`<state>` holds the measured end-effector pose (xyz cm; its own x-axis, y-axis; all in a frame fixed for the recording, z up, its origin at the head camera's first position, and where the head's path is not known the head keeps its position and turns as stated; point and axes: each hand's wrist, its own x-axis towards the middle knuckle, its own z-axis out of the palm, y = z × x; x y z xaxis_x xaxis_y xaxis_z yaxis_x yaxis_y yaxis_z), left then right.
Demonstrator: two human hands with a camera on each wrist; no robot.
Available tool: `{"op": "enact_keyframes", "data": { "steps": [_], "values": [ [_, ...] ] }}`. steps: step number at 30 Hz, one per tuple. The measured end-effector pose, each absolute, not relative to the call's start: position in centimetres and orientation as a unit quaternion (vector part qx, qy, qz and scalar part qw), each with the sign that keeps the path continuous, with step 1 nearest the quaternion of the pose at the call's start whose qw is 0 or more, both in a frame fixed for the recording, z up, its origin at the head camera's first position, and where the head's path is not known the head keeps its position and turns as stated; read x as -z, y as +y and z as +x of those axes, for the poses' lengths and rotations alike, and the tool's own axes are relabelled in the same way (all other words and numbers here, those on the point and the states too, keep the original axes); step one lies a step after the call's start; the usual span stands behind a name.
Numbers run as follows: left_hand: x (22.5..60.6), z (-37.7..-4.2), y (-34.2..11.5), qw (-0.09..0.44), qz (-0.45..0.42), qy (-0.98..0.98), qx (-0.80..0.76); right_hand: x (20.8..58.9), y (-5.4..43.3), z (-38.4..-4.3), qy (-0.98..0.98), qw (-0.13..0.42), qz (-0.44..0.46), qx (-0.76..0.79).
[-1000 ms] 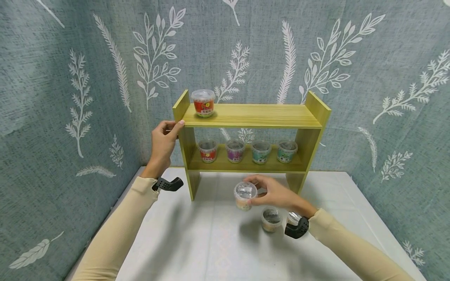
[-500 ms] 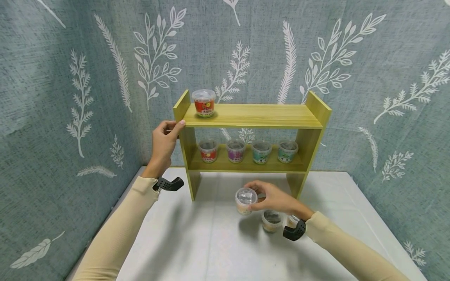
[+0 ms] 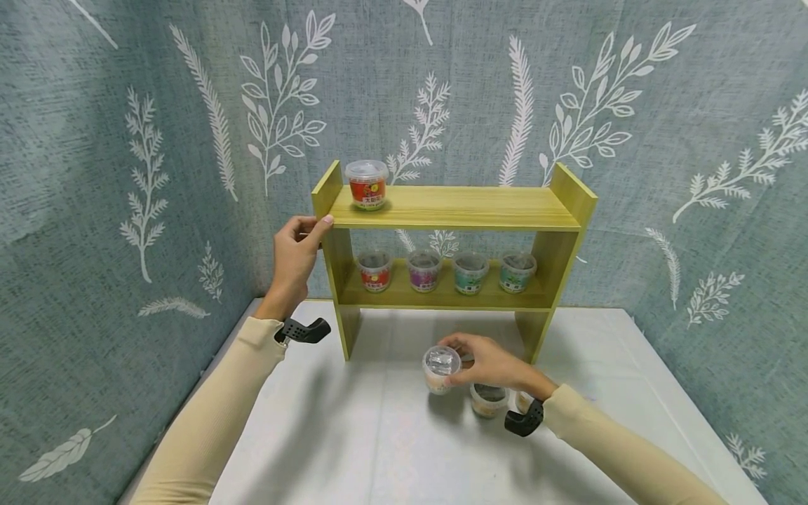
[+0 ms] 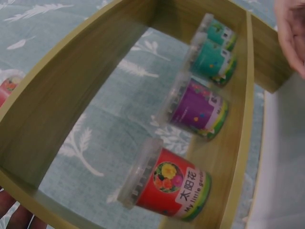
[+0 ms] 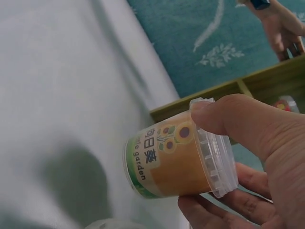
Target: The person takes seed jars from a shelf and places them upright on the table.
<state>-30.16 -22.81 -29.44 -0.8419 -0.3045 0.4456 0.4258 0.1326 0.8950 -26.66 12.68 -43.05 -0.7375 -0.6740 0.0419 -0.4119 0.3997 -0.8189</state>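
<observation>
Steadying, it seems, a yellow-green wooden shelf [image 3: 467, 207], the left hand [image 3: 295, 256] grips its edge while the right hand [image 3: 489, 360] pinches a round, orange-labelled plastic tub [image 3: 437, 365] by its rim, below frame centre.

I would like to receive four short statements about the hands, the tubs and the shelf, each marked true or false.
1. The right hand holds an orange tub. True.
2. Both hands hold tubs. False: the left hand grips the left end of the shelf.
3. Four tubs stand on the lower board. True.
4. The top board carries three tubs. False: only a red tub stands there.
</observation>
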Motion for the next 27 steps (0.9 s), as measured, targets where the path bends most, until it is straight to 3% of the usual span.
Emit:
{"op": "enact_keyframes", "data": {
  "steps": [27],
  "values": [
    [29.5, -30.1, -22.8, 0.275, -0.049, -0.696, 0.661, 45.3, 11.9, -26.7, 0.849, 0.105, -0.384, 0.347]
  ]
}}
